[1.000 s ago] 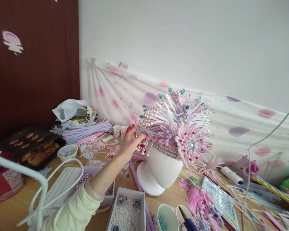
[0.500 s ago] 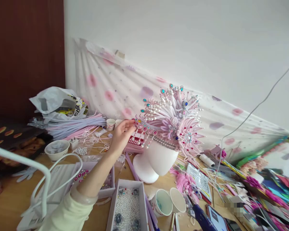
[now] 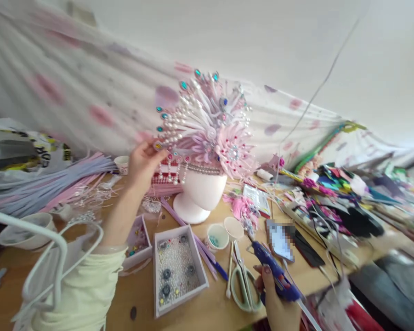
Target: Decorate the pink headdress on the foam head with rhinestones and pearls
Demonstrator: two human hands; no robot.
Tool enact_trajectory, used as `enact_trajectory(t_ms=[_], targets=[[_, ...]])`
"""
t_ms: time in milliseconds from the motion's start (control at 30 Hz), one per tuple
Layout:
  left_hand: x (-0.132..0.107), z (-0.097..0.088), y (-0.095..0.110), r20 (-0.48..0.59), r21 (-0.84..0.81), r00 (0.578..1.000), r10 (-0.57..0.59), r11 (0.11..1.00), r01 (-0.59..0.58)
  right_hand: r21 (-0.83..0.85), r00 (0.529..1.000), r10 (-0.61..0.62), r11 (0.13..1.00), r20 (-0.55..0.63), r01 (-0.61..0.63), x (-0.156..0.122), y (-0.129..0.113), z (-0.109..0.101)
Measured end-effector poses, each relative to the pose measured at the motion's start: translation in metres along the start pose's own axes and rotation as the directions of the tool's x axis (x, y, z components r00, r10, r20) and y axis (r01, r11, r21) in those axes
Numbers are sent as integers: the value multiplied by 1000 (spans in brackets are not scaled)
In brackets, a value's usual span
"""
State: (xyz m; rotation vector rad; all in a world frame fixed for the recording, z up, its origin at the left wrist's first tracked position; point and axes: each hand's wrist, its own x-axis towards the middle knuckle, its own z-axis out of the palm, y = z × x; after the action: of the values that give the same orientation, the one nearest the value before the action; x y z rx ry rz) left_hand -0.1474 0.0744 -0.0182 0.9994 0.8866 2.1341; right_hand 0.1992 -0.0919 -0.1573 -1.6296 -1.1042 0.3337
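Note:
A pink and white headdress (image 3: 207,133) with pearls, teal gems and a large pink flower sits on a white foam mannequin head (image 3: 201,193). My left hand (image 3: 144,158) pinches the left end of a jewelled strip on the headdress, from which short pearl strands hang. At the lower right my right hand (image 3: 279,305) is wrapped round the handle of a blue glue gun (image 3: 275,271). The gun's nozzle points up and left, towards a pink tassel (image 3: 243,207). Green-handled scissors (image 3: 243,280) lie beside my right hand.
An open box of pearls (image 3: 158,276) and paper cups (image 3: 218,236) stand before the mannequin head. A white tubular stand (image 3: 60,257) rises at the left, near my sleeve. Purple and pink stems (image 3: 62,179) lie at the left. A phone (image 3: 280,241) and flower materials lie at the right.
The view has turned right and down, so the scene sits further left. My right hand has come into view with the glue gun. My left hand stays at the headdress's left end.

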Motion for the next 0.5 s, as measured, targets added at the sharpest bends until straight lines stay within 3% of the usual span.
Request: enact_trajectory(t_ms=[67,133,500], targets=[[1,1,0,-2,-6,1000,7,1000,-7,19,991,128,992,27,-128,-1,2,0],[3,2,0,-14,5,1000,19,1000,-19,8,981,179,984,69,-180,2,3,1],[3,11,7,-73,-25,997,39,999,-41,32,963,242,968,118,-247,16,19,3]])
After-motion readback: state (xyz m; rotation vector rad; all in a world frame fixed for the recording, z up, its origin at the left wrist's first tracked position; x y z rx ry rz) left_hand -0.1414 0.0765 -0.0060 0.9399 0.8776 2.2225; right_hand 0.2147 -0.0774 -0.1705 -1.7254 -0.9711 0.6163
